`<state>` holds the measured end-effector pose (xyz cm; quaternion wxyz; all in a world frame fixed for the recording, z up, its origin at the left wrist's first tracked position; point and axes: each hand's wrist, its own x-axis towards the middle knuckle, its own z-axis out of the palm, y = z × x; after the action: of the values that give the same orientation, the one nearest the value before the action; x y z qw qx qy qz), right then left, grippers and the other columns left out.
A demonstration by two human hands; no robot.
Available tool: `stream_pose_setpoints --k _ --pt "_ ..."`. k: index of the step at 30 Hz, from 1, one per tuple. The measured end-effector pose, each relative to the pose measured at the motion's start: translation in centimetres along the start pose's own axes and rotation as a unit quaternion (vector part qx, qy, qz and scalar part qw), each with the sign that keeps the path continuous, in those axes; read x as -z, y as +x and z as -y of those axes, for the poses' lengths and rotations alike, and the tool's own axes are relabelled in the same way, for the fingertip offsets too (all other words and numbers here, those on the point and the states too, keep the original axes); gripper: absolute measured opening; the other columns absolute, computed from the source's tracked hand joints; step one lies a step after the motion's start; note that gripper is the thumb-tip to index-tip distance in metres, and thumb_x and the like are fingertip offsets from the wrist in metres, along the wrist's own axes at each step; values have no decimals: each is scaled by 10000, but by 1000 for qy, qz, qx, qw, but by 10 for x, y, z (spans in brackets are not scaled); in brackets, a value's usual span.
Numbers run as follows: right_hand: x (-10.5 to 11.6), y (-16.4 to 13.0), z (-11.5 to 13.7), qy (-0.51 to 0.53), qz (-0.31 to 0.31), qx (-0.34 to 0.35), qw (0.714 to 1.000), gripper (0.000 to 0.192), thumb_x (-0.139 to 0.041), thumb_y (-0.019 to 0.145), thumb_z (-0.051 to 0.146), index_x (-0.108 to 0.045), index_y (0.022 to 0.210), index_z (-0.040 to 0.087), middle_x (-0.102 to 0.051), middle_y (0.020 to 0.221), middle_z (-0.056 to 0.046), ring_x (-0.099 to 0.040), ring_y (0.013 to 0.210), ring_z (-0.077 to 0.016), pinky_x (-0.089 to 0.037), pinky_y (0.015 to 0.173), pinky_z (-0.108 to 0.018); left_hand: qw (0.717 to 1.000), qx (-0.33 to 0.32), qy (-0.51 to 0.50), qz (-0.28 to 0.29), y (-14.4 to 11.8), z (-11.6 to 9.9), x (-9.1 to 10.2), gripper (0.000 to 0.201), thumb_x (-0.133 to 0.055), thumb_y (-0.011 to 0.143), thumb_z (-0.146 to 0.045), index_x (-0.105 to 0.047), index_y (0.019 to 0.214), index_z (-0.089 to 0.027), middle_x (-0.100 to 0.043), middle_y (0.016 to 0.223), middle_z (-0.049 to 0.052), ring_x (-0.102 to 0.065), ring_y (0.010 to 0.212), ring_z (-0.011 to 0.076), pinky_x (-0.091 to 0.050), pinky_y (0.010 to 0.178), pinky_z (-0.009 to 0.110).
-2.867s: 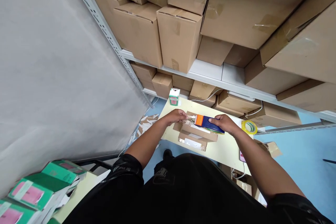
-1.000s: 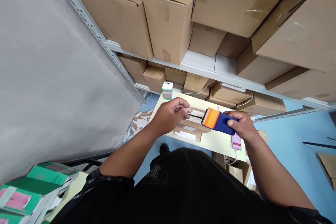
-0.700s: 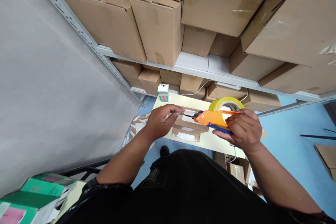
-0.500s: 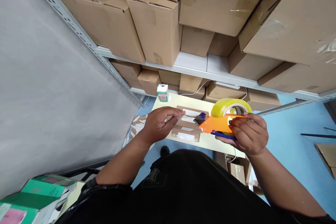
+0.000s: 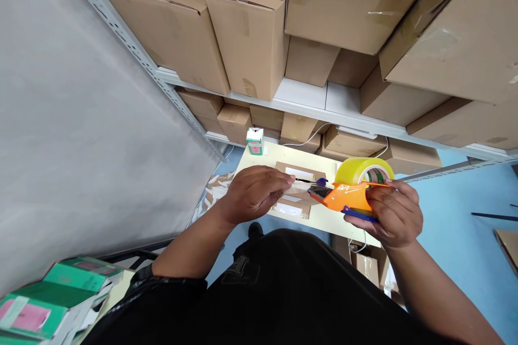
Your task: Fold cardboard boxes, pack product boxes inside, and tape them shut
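My right hand (image 5: 394, 214) grips an orange and blue tape dispenser (image 5: 346, 197) that carries a yellowish roll of clear tape (image 5: 362, 171). I hold it in the air above a small pale yellow table (image 5: 329, 219). My left hand (image 5: 257, 194) pinches the loose end of the tape at the dispenser's mouth (image 5: 301, 186). Flat cardboard parcels (image 5: 297, 202) with white labels lie on the table under both hands.
A small green and white box (image 5: 254, 140) stands at the table's far left corner. Shelves of cardboard boxes (image 5: 251, 38) rise behind the table, with a white cable along them. Green and pink packets (image 5: 44, 302) lie at the lower left. Paper scraps litter the blue floor.
My right hand lifted the dispenser off the parcels and turned it on its side, so the roll shows. My left hand moved from the parcel to the tape end.
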<state>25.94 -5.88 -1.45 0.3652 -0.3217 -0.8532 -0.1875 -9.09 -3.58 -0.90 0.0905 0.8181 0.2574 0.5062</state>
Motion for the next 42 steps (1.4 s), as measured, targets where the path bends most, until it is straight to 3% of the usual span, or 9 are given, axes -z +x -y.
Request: stream_pose_setpoints --k 4,9,11,16,20,24,27,32,42 --pt "-6 -3 2 37 20 -41 998 365 -840 843 554 -680 770 235 -738 737 -27 -706 728 -212 -541 913 -415 995 88 -11 43 -4 1 0 82 -649 1015 -260 -729 1009 -244 -835 1002 27 -801 933 173 -618 864 290" --pt "-31 -4 -1 91 106 -171 975 424 -774 861 633 -696 751 231 -737 732 -50 -697 736 -243 -543 883 -423 941 320 -83 69 -13 27 -15 180 -681 973 -394 -758 967 -231 -813 904 24 -775 862 188 -599 803 288" --pt "-50 -5 -4 112 189 -259 941 479 -709 885 673 -689 707 230 -715 699 -45 -671 702 -231 -525 762 -372 896 410 -158 65 -23 51 -28 177 -713 925 -385 -738 938 -211 -780 819 12 -753 779 176 -591 753 285" --pt "-108 -3 -12 178 394 -437 789 575 -623 865 767 -683 680 226 -635 595 -5 -596 600 -185 -395 576 -294 783 558 -272 23 -70 111 -59 348 -891 687 -371 -622 783 -173 -641 651 -26 -616 606 120 -482 604 236" --pt "-145 2 -14 164 458 -436 757 586 -613 851 781 -689 686 224 -667 640 -23 -613 667 -194 -382 608 -290 707 627 -325 21 -105 134 -74 348 -867 679 -303 -674 919 -142 -649 690 -21 -571 585 100 -472 621 247" --pt "-167 7 -15 120 521 -408 740 592 -591 865 784 -696 693 228 -707 705 -50 -624 713 -207 -373 621 -294 723 646 -237 55 -130 144 -91 187 -760 770 -262 -736 908 -139 -684 711 4 -591 628 127 -492 682 273" --pt "-178 13 -13 103 541 -402 732 601 -570 879 792 -726 736 229 -736 764 -71 -645 753 -219 -382 636 -291 743 647 -167 34 -144 151 -107 126 -674 819 -236 -744 891 -160 -729 781 22 -638 710 155 -518 751 288" --pt "-191 24 -11 98 561 -394 721 597 -607 865 789 -781 815 220 -769 830 -99 -681 804 -237 -407 653 -289 741 659 -126 3 -156 161 -121 148 -614 836 -212 -741 902 -175 -756 864 33 -676 796 176 -527 814 301" --pt "-173 4 -42 81 578 -413 699 615 -605 853 800 -775 774 214 -753 781 -88 -674 750 -234 -395 614 -301 737 670 -88 24 -177 192 -86 137 -614 832 -218 -728 894 -174 -743 834 33 -658 762 176 -522 802 298"
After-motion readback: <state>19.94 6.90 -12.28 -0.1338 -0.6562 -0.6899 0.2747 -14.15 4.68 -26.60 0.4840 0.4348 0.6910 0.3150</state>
